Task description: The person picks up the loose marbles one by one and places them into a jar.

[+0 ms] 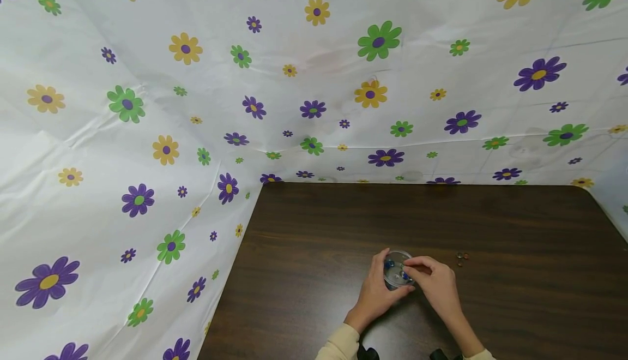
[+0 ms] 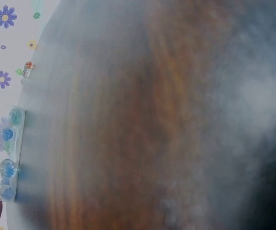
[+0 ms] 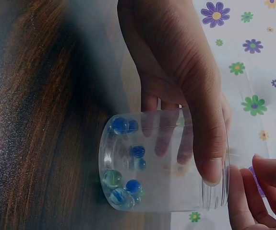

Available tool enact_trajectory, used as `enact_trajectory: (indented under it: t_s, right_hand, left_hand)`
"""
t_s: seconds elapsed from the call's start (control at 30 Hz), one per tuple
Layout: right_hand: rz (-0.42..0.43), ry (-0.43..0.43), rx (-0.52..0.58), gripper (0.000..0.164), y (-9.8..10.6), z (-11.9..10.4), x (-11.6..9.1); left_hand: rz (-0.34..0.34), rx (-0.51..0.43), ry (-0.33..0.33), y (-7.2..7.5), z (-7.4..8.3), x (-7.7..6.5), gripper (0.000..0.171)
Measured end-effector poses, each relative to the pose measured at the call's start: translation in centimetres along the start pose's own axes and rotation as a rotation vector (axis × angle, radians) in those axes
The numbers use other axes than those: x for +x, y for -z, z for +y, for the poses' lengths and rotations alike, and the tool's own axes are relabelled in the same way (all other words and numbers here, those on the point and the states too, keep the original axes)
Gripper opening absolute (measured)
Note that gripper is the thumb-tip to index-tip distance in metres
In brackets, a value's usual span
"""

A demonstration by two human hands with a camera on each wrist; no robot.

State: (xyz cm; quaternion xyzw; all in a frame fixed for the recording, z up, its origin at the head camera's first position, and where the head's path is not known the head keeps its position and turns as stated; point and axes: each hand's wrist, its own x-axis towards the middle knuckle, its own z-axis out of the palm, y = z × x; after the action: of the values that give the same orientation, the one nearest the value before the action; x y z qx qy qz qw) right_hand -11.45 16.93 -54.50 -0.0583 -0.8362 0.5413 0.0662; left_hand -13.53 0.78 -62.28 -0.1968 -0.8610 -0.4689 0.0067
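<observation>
A clear plastic jar (image 3: 171, 143) with several blue and greenish glass marbles (image 3: 121, 125) at its bottom stands on the dark table. My left hand (image 1: 375, 294) grips it, with the thumb along the near side by the rim and the fingers around the far side. Over the jar's mouth is my right hand (image 1: 436, 286), its thumb and fingers bent loosely and a little apart at the rim. I see nothing between those fingertips in the right wrist view. In the left wrist view the marbles (image 2: 7, 168) show along the left edge.
To the right of the jar, a few small marbles (image 1: 460, 256) lie loose on the brown wood-grain table (image 1: 304, 273). A white sheet with printed flowers (image 1: 294, 49) hangs behind the table and along its left side. Most of the left wrist view is blurred.
</observation>
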Motion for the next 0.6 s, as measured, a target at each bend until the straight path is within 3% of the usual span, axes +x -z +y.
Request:
enact_trajectory:
  t_s: [0.6]
  right_hand:
    - [0.057,0.060,0.008,0.008,0.30,0.23,0.19]
  left_hand:
    - [0.001,-0.003,0.001,-0.14,-0.06,0.04,0.092]
